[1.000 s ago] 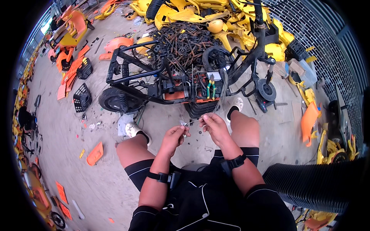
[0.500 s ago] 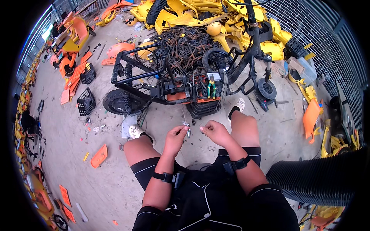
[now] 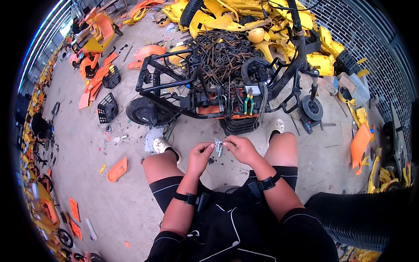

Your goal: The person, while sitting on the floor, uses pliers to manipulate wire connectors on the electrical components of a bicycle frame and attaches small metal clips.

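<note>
Metal piece (image 3: 220,151) pinched in left hand (image 3: 199,157), right hand (image 3: 241,149) just beside.

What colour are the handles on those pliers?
The pliers' handles are green and yellow, showing best in the head view.

Silvery parts (image 3: 219,151) occupy the gap between my left grip (image 3: 200,156) and right grip (image 3: 240,149). The black scooter frame (image 3: 192,115) blocks the upper centre; a black ribbed object (image 3: 349,218) bars the lower right. I could pass over the floor (image 3: 131,209), lower left.
</note>
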The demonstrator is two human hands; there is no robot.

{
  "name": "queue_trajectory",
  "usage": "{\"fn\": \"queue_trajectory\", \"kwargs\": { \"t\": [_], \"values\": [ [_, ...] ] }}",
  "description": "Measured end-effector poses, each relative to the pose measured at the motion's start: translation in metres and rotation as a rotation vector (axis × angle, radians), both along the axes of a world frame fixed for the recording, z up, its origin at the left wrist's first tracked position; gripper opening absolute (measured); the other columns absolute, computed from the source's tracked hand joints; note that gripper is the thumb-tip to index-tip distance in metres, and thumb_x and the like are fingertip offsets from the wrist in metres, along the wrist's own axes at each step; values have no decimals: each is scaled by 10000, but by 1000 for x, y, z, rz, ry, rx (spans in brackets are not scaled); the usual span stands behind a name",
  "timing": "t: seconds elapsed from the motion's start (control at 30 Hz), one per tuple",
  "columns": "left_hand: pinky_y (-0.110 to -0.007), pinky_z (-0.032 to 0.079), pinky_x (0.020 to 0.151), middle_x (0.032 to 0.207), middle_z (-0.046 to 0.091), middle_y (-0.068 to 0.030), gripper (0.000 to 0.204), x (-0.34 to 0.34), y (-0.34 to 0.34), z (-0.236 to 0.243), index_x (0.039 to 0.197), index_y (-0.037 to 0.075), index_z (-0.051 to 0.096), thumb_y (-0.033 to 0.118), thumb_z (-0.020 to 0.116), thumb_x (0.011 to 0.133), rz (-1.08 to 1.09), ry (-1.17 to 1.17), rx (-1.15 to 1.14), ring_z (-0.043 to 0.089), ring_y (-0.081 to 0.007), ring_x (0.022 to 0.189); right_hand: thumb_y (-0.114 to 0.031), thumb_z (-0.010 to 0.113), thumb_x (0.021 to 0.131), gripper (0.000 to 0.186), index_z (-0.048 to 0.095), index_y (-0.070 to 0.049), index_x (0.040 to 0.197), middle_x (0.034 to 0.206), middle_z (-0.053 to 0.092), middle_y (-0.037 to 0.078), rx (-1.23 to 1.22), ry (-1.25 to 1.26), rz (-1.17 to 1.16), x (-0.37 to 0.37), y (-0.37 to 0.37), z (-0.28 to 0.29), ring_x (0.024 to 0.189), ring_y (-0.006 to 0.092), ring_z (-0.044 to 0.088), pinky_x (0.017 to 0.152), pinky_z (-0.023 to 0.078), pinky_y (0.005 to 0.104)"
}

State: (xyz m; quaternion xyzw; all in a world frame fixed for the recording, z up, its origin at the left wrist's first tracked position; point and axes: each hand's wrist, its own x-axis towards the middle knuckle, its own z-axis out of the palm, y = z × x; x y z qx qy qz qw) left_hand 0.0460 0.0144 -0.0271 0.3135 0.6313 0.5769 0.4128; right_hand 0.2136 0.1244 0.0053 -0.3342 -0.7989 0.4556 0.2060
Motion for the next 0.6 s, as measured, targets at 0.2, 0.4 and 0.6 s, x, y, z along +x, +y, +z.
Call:
{"fn": "queue_trajectory", "kwargs": {
  "t": [0.2,0.4,0.6],
  "values": [
    [-243,450,663,851,638,-24,136,2,3,2,934,-12,712,105,733,867,-73,98,43,541,-80,745,-207,657,903,190,657,-17,919,710,629,103,-262,182,85,4,6,2,630,195,588,620,476,342],
    [-251,449,665,831,632,-43,98,0,4,-1,895,-8,712,74,737,848,-52,144,129,558,-114,739,-184,677,895,174,661,-12,908,697,613,50,-273,-15,224,9,7,2,647,126,565,616,465,305],
    [-253,450,667,805,623,-55,97,8,5,14,890,-12,704,64,734,837,-128,264,129,556,-127,725,-183,670,914,155,676,-28,929,758,643,39,-394,154,-38,13,24,-11,699,97,578,646,472,276]
  ]
}}
